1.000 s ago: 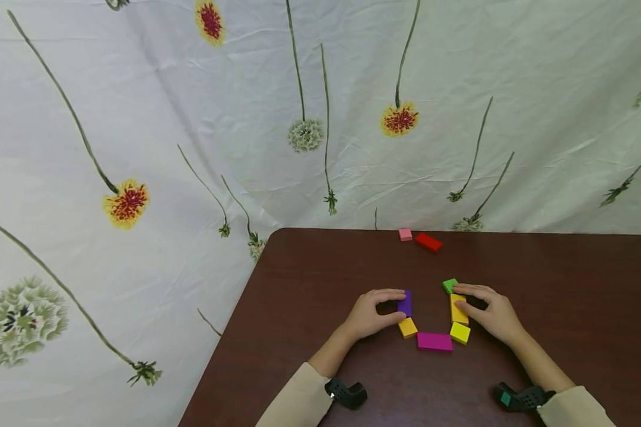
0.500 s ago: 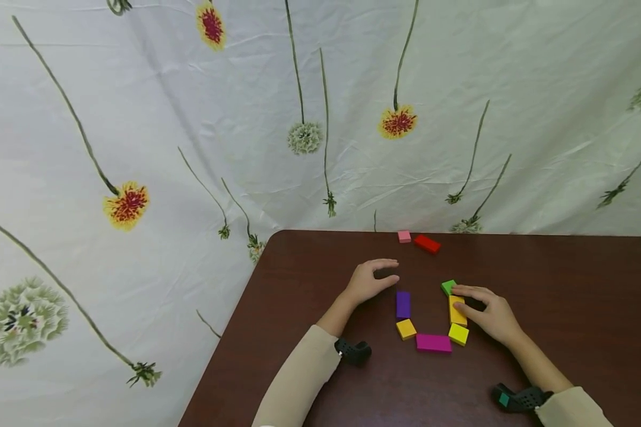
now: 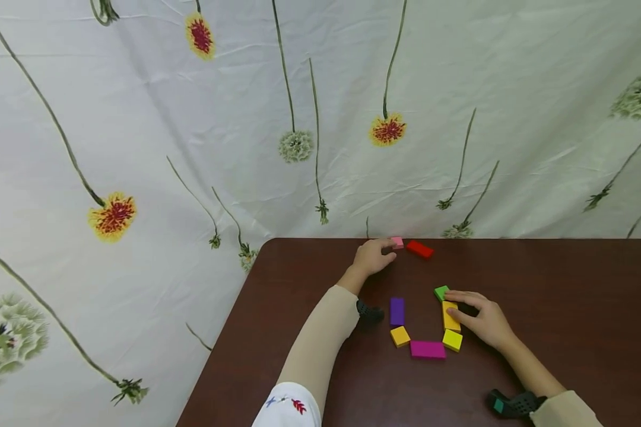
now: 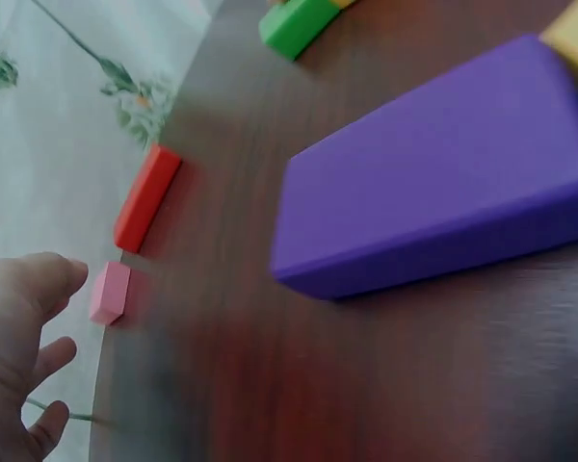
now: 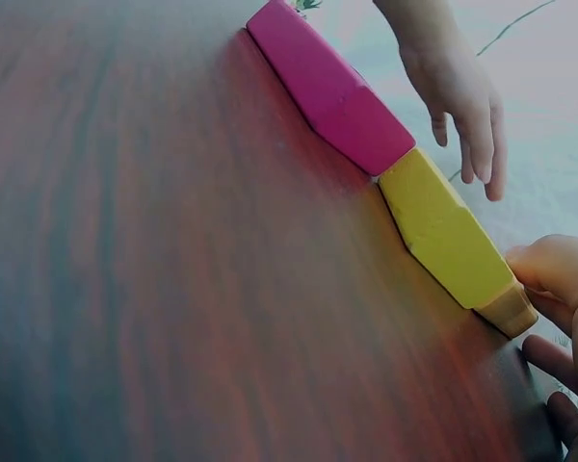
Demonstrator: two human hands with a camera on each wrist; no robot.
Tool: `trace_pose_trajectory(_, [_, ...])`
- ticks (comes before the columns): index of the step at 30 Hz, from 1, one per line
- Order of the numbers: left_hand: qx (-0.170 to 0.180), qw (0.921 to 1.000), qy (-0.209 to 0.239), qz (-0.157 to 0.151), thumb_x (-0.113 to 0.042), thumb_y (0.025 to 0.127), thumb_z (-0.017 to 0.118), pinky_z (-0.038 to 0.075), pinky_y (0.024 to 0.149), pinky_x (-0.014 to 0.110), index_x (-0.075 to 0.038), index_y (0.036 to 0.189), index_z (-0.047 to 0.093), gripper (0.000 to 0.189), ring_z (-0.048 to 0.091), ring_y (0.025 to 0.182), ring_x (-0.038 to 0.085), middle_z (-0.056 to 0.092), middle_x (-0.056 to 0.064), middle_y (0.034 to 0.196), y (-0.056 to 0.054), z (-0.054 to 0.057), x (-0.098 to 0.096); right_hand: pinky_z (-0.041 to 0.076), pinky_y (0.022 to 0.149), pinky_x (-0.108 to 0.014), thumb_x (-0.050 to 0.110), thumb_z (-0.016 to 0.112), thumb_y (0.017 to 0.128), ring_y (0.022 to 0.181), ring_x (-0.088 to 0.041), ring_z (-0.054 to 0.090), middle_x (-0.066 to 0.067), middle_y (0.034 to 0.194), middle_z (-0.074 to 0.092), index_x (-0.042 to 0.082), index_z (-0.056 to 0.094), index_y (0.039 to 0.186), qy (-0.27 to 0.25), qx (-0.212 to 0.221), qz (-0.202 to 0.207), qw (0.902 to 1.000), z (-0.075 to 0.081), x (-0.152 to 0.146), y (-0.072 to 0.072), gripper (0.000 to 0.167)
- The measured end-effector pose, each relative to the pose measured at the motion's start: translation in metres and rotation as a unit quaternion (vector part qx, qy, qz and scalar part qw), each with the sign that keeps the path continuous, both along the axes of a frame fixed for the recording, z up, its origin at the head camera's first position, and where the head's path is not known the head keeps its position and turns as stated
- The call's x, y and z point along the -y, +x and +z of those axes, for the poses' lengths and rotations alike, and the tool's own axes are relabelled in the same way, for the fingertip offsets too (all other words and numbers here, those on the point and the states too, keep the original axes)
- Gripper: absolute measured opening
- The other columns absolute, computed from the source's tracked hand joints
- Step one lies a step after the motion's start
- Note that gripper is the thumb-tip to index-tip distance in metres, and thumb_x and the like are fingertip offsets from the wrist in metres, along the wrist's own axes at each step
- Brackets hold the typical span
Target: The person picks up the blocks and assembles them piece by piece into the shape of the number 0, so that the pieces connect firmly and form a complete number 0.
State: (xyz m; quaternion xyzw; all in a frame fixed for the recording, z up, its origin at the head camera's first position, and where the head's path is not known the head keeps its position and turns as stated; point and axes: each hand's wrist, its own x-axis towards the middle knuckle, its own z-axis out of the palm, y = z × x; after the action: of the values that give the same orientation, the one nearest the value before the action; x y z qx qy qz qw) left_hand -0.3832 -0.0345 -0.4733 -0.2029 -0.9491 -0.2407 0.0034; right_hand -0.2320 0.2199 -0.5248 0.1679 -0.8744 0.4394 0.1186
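My left hand (image 3: pixel 373 257) reaches to the table's far edge, its fingertips right at a small pink block (image 3: pixel 397 242). In the left wrist view a small gap shows between the loosely spread fingers and the pink block (image 4: pixel 111 293). My right hand (image 3: pixel 486 322) rests at a long orange-yellow block (image 3: pixel 450 323), thumb against it and fingertips near a green block (image 3: pixel 441 293). A yellow block (image 3: pixel 452 340), a magenta block (image 3: pixel 427 350), a small orange block (image 3: pixel 400 336) and a purple block (image 3: pixel 397 311) continue the U-shaped row.
Beside the pink block lies a red block (image 3: pixel 419 249). Behind the dark brown table (image 3: pixel 566 308) hangs a white cloth (image 3: pixel 235 107) printed with flowers. Dark bands (image 3: pixel 371 313) with cameras sit on both wrists.
My left hand has left the purple block and moved away across the table to the pink block. The right hand stays at the orange-yellow block. The head view has shifted slightly.
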Motion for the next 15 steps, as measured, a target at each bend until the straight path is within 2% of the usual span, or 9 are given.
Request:
trace_pose_trajectory(5, [0.023,0.9982,-0.051,0.02,-0.026,0.1,0.053,0.033,0.107,0.047,-0.024,0.142,0.054,0.042,0.046,0.132,0.019,0.052,-0.002,0.142,-0.01,0.004,-0.005,0.038,0.092,-0.063,0.018,0.072,0.089,0.114,-0.021,0.05,-0.013,0.124,0.064,0.008,0.072,0.117,-0.001,-0.007,0.003,1.0,-0.002,0.0,-0.002,0.03])
trace_pose_trajectory(9, [0.039,0.995,-0.092,0.005,-0.026,0.102,0.05,0.031,0.108,0.05,-0.024,0.148,0.045,0.046,0.04,0.137,0.019,0.043,-0.005,0.15,-0.014,0.004,-0.009,0.039,0.091,-0.063,0.017,0.072,0.089,0.114,-0.025,0.051,-0.013,0.124,0.065,0.007,0.072,0.117,0.001,-0.007,0.0,1.0,-0.002,0.0,-0.002,0.03])
trace_pose_trajectory(13, [0.039,0.9856,-0.164,-0.009,-0.029,0.103,0.047,0.032,0.107,0.048,-0.027,0.152,0.036,0.05,0.036,0.139,0.017,0.034,-0.011,0.155,-0.017,-0.001,-0.013,0.039,0.091,-0.063,0.018,0.072,0.089,0.114,-0.035,0.051,-0.014,0.124,0.064,0.007,0.072,0.117,0.003,-0.003,0.003,1.0,-0.003,-0.001,-0.002,0.03])
trace_pose_trajectory(15, [0.036,0.9826,-0.182,-0.012,-0.03,0.103,0.046,0.033,0.106,0.047,-0.027,0.152,0.036,0.05,0.037,0.138,0.016,0.033,-0.013,0.155,-0.018,-0.003,-0.014,0.039,0.092,-0.063,0.018,0.072,0.089,0.114,-0.036,0.051,-0.014,0.124,0.064,0.006,0.071,0.118,0.003,-0.004,0.002,1.0,-0.002,-0.002,-0.003,0.03])
